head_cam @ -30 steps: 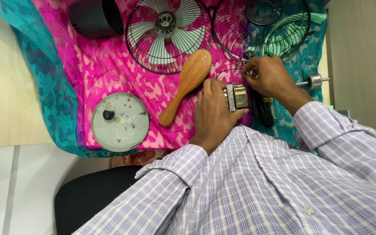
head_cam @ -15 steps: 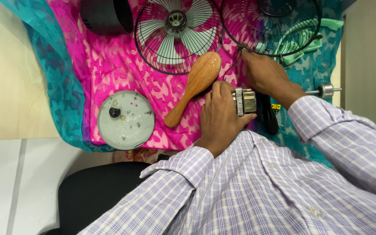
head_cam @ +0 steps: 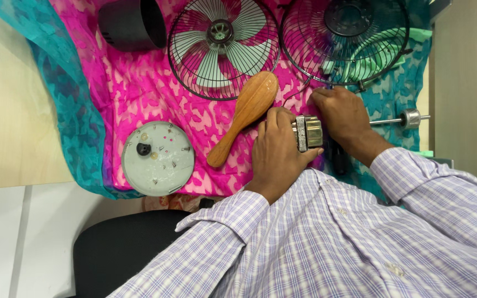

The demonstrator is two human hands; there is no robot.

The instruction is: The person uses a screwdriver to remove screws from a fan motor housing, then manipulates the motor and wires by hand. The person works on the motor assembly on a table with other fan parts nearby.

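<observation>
Currently the left hand [head_cam: 276, 152] lies knuckles-up on the pink-and-teal cloth [head_cam: 122, 94], fingers curled round the small metal motor block [head_cam: 308, 133], gripping it at its left side. The right hand [head_cam: 344, 115] sits just beside the block on the other side, fingers bent down and pressed together onto the cloth at the rim of the dark wire guard [head_cam: 344, 41]; whether it pinches anything I cannot tell, the fingertips are hidden. Both forearms in checked lilac sleeves come in from lower right. A metal shaft with a knob [head_cam: 403, 118] pokes out right of the right wrist. A wooden brush [head_cam: 244, 115] lies diagonal, its head touching the left fingers' side. The round grey cover plate [head_cam: 158, 158] lies face up, holding a few small screws and a black knob. The second guard [head_cam: 223, 47] has the pale fan blade inside it. A black cylindrical housing [head_cam: 132, 23] lies top left. Versus half a second ago: the grip on the block is unchanged, and the right hand has slid lower, closer to the block.
</observation>
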